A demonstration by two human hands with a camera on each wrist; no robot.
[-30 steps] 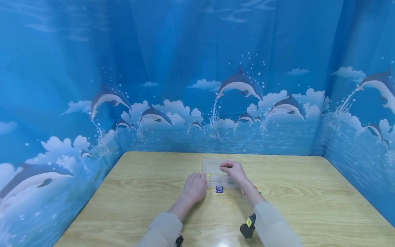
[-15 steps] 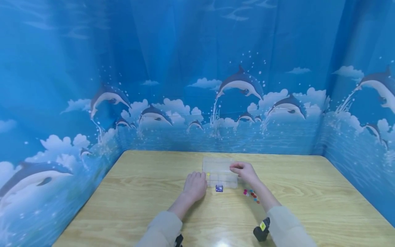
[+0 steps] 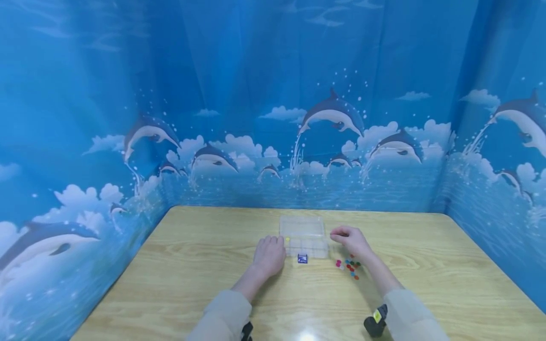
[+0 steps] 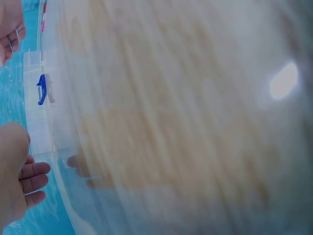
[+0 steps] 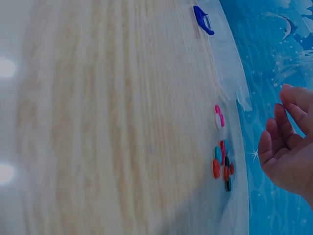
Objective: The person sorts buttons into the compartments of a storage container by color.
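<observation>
A clear plastic compartment box (image 3: 316, 248) lies with its lid (image 3: 302, 226) folded back and a blue-purple latch (image 3: 302, 258) at the front. In its left compartment sits a small yellow round piece (image 3: 287, 239). My left hand (image 3: 270, 255) holds the box's left end, thumb on one side and fingers on the other, as the left wrist view shows. Right of the box, above the table, hovers my right hand (image 3: 351, 240), fingers loosely bent. Nothing shows between its fingertips in the right wrist view. Small coloured round pieces (image 5: 216, 168) lie scattered in front of it.
The wooden table (image 3: 204, 265) extends to both sides of the box. A blue curtain printed with dolphins (image 3: 239, 94) encloses its back and sides. A black wrist camera (image 3: 375, 322) hangs at my right sleeve.
My right hand has moved right, from over the box to beyond its right end, uncovering the coloured pieces. The left hand stays on the box.
</observation>
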